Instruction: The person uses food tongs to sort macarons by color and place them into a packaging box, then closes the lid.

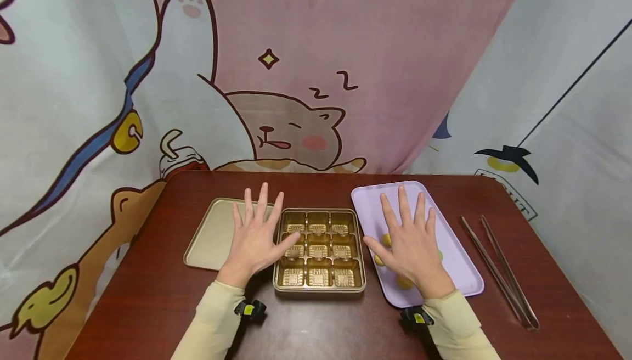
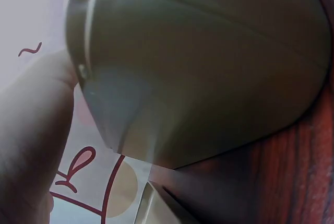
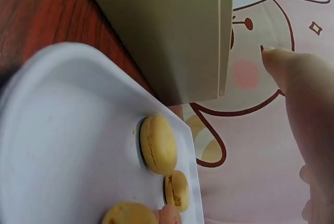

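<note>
My left hand (image 1: pixel 253 243) is held with fingers spread over the gap between a flat gold lid (image 1: pixel 211 239) and a gold box (image 1: pixel 320 291). It grips nothing, and its thumb overlaps the box's left side in the head view. The box has a divided insert with several square compartments, all without contents. Spread likewise, my right hand (image 1: pixel 413 247) hovers above a lavender tray (image 1: pixel 461 266) and partly hides it. Several yellow macarons (image 3: pixel 158 144) lie on that tray; a pinkish piece (image 3: pixel 169 215) and something green show only in part.
Metal tongs (image 1: pixel 508 280) lie to the right of the tray, their tips pointing away from me. The dark red wooden table (image 1: pixel 316 330) ends at a cartoon-printed curtain (image 1: pixel 395 47) behind it. In the left wrist view the box's side wall (image 2: pixel 209 78) looms close.
</note>
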The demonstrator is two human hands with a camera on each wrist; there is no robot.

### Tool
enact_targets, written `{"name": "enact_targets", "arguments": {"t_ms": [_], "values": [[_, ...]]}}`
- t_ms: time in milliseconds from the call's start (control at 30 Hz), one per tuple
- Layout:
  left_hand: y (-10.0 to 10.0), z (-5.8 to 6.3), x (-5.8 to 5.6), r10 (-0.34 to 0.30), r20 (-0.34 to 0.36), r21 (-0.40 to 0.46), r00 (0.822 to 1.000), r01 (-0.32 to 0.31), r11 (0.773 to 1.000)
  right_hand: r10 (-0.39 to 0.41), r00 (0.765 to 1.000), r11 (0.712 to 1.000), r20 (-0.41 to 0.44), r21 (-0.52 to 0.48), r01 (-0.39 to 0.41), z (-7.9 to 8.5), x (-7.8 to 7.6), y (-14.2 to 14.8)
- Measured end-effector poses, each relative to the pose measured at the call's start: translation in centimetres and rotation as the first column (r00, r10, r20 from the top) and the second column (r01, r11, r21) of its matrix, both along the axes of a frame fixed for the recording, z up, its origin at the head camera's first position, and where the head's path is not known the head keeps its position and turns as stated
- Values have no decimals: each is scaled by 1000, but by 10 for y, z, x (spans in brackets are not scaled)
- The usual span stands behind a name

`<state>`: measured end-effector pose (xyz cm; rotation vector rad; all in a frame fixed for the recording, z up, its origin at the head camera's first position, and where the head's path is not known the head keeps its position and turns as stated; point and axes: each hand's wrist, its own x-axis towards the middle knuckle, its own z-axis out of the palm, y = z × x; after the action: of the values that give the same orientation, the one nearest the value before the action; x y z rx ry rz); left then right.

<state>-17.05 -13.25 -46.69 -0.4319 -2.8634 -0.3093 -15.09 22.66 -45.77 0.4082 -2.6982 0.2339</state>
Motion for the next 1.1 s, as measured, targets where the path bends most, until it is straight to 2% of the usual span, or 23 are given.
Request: {"name": "enact_targets", "arguments": {"t_ms": [100,200,333,467,533,633,767,867,967,1100], "values": [[-2,2,0,-15,18,48,1000,14,999,1,1000,1000,24,-12,0,3,1,4],[-5,7,2,-45,41,146,998,39,988,-1,1000,999,29,-41,3,4,6,14],[-9,15,8,-82,75,288,994,58,956,-26,999,997,38,-65,29,3,14,37],[-13,21,14,-119,116,363,986,69,929,-86,994,995,63,-52,90,2,22,68],[-15,22,16,-158,135,392,978,94,915,-126,989,991,73,-41,129,1,25,85],[-18,21,17,-238,173,452,956,138,881,-202,973,978,113,-23,206,1,28,111],[-23,16,19,-336,219,537,916,174,826,-328,925,943,192,5,333,-1,35,147],[-26,14,19,-382,244,565,892,189,803,-415,872,907,261,44,419,-2,41,169],[-30,14,19,-394,273,568,878,184,802,-476,807,876,350,107,470,-4,46,185],[-31,13,18,-380,317,569,869,146,809,-509,729,856,459,176,487,-7,50,200]]}}
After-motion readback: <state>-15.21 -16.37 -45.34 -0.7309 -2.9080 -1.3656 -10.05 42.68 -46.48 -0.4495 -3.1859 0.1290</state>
